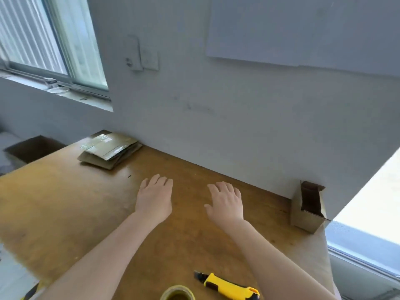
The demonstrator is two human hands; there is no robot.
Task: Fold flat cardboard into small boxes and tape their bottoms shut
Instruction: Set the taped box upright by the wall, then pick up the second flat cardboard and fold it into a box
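Head view: both arms reach out over the worn brown wooden table (65, 204), and neither hand has anything in it. The left hand (154, 197) lies palm-down, fingers straight and close together, over the middle of the tabletop; the right hand (226, 201) sits just beside it, fingers spread a little wider, thumb out to the side. Whether the palms actually touch the wood, I can't tell. Far left corner, against the grey wall (216, 118): the stack of flat brown cardboard blanks (110, 151), the top one streaked with shiny tape, well apart from both hands. Far right, at the table's edge by the wall, one small folded brown cardboard box (308, 210) stands with its top flaps up. Near edge: a yellow-and-black utility knife (229, 286) lies flat, and just left of it a roll of yellowish tape (177, 294), cut off by the frame. Off the table's left, an open brown carton (32, 149).
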